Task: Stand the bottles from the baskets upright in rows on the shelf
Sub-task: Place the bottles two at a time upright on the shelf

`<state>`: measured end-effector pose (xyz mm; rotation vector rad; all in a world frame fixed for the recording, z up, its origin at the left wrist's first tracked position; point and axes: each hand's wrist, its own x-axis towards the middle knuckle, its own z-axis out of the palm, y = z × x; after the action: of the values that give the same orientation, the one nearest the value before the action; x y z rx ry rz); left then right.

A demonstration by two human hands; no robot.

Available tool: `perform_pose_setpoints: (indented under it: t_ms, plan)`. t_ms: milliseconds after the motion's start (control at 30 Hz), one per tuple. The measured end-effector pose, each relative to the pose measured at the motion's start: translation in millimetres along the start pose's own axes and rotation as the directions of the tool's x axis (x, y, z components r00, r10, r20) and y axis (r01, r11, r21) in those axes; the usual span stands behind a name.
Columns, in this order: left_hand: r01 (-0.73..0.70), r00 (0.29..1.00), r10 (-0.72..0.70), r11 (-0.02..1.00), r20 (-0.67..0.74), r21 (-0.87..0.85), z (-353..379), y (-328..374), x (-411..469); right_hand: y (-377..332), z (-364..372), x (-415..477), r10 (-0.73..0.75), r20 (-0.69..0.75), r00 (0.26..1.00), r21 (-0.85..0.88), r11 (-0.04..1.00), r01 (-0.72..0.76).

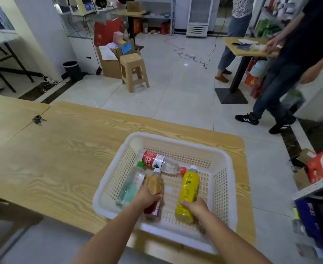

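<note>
Bottles [162, 163] lie in the basket [231, 165] on the counter [61, 159], lower centre, left grip [147, 197] clamped on the amber bottle [154, 184], right grip [195, 206] on the yellow bottle [188, 187]; likely heavy, slick, best held mid-body

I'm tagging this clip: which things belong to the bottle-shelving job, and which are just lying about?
Job: basket, yellow bottle in right hand, brown bottle in left hand, green-capped bottle, red-labelled bottle.
Lying about: keys, stool, bin, cardboard box.

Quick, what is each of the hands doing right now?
Left hand: grips the brown bottle.
Right hand: grips the yellow bottle.
</note>
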<state>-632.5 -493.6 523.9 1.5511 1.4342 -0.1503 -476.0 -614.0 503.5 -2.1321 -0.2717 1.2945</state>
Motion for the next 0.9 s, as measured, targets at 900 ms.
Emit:
perform_pose_setpoints:
  t_ms: [900]
  plan:
    - [0.079,0.943,0.043,0.935,0.330,-0.346,1,-6,-4,14,-32,-8,0.141,0.336,0.931,0.397,0.875,-0.276]
